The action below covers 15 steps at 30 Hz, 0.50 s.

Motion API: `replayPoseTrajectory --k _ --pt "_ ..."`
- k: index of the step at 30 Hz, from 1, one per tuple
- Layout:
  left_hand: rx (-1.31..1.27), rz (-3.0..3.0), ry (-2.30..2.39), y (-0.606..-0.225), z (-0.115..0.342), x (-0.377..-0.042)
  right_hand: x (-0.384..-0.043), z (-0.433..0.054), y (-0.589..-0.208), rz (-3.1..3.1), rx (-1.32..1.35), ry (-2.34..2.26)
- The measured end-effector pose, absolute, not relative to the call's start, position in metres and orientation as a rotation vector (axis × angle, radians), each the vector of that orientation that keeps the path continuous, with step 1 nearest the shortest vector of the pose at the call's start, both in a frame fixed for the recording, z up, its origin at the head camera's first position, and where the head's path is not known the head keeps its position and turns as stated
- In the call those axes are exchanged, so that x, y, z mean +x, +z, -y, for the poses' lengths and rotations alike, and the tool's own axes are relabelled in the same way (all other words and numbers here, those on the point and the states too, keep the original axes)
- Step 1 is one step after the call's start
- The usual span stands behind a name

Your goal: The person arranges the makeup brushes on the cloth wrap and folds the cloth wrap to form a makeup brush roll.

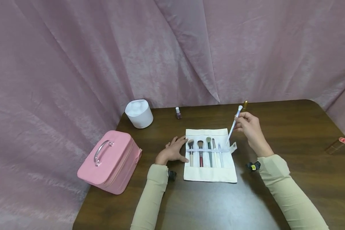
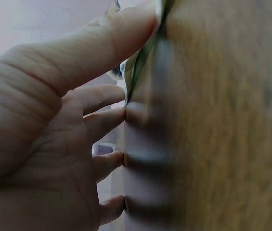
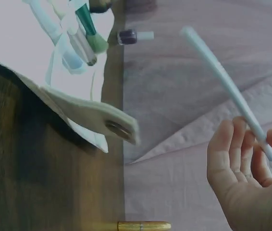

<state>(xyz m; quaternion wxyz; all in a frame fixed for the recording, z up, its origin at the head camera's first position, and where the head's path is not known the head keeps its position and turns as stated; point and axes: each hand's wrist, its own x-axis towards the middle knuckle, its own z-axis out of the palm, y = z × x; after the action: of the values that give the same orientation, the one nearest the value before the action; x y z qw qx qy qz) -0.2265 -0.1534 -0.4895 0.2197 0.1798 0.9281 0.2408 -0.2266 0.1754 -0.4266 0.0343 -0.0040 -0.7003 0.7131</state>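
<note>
A white fabric brush roll (image 1: 210, 175) lies spread on the table with several makeup brushes under its band, among them a green-handled brush (image 1: 209, 145) and a red-handled brush (image 1: 200, 153). Between thumb and fingers, my right hand (image 1: 251, 129) pinches a slim pale makeup brush (image 3: 227, 84). That brush tilts over the roll's right side, its white head up and its thin end low near the band. My left hand (image 1: 173, 151) rests with spread fingers at the roll's left edge; in the left wrist view its thumb (image 2: 92, 45) lies on the fabric border.
A pink vanity case (image 1: 106, 163) stands at the left, with a white round container (image 1: 139, 115) behind it. Toward the back are a nail polish bottle (image 1: 178, 113) and a gold tube (image 3: 144, 225). A brown tube (image 1: 335, 145) stands far right. The roll's snap strap (image 3: 92, 113) sticks out rightward.
</note>
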Motion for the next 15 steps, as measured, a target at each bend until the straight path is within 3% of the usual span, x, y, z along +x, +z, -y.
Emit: replayPoseTrajectory --k 15 --pt "0.481 -2.579 0.667 -0.488 0.155 -0.229 -0.247 -0.170 -0.452 2.331 0.011 2.121"
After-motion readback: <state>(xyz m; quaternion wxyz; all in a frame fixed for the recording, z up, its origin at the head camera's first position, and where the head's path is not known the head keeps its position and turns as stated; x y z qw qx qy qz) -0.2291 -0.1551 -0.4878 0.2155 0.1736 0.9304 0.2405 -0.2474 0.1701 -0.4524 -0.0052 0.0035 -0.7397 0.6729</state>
